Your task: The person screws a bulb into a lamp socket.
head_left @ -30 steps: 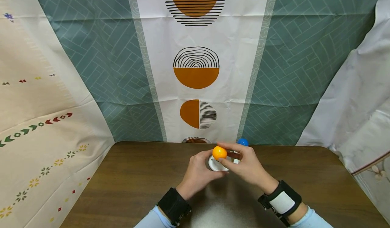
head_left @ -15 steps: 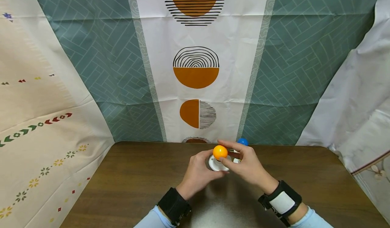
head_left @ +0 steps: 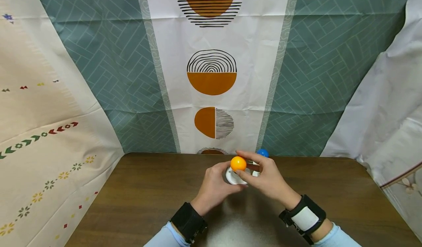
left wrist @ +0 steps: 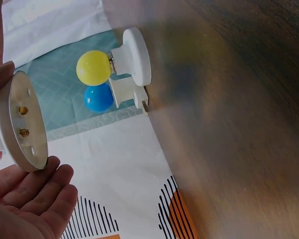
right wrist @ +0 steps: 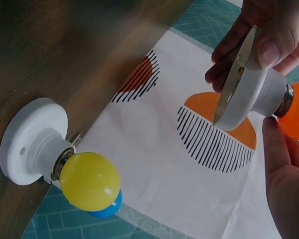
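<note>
My left hand (head_left: 217, 183) grips the rim of a white round lamp holder (right wrist: 246, 94) between thumb and fingers, off the table. Its underside, with two brass screws, faces the left wrist camera. An orange light bulb (head_left: 238, 163) sits in the holder's socket, its metal collar partly showing. Thumb and fingers of my right hand (head_left: 268, 175) are around that bulb. Beyond the right hand stands another white lamp holder (right wrist: 32, 142) with a yellow bulb (right wrist: 89, 181). Behind it is a blue bulb (left wrist: 98, 98) in a white holder, mostly hidden in the head view.
The brown wooden table (head_left: 148, 195) ends at a hanging cloth (head_left: 211, 126) with orange and striped circles. Pale cloths hang at the left (head_left: 49, 173) and right (head_left: 389, 122). A small metal prong (left wrist: 145, 107) juts from the blue bulb's holder.
My right fingers have shifted slightly round the orange bulb, the index finger a little higher. The left hand and lamp holder stay nearly still, as do the yellow and blue bulbs.
</note>
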Tool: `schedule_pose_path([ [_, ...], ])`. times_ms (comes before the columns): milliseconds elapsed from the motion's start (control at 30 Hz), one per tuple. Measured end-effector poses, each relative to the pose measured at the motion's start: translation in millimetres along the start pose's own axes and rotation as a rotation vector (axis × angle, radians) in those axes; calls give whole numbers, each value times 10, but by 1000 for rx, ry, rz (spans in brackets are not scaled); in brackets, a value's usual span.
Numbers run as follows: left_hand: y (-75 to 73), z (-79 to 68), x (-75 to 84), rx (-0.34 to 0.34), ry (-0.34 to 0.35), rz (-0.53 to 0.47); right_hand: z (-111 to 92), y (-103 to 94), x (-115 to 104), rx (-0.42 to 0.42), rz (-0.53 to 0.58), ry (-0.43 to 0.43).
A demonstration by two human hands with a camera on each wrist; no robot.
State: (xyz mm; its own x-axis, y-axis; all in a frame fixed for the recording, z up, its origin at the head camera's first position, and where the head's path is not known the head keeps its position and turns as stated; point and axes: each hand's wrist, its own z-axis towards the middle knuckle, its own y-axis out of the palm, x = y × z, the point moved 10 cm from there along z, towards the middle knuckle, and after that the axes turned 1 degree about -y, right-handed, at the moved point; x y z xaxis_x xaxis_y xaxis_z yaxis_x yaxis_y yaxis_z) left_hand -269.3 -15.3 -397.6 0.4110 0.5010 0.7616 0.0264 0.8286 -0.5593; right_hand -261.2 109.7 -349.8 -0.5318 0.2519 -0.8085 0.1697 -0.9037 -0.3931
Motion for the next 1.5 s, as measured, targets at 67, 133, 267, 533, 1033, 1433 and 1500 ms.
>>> schedule_pose_path([
  [67,-1,1,1,1,0,0,0,16,-5,-15,5,-5],
  [133,1,1,1,0,-2,0,-2,15,-16,-11,12,-14],
  [267,1,3,2,-3,-3,-1,-4,-12,-24,19,2,-21],
  [533,-14,6,10,3,5,5,2,-8,-39,10,13,-16],
  [1033,-18,8,-1,5,0,12,10,-36,-79,30,-6,1],
  [1433,-18,11,5,5,-4,11,9,-67,-184,64,-10,-3],
  [1500,-14,12,0,2,-8,12,6,-65,-213,58,-1,2],
])
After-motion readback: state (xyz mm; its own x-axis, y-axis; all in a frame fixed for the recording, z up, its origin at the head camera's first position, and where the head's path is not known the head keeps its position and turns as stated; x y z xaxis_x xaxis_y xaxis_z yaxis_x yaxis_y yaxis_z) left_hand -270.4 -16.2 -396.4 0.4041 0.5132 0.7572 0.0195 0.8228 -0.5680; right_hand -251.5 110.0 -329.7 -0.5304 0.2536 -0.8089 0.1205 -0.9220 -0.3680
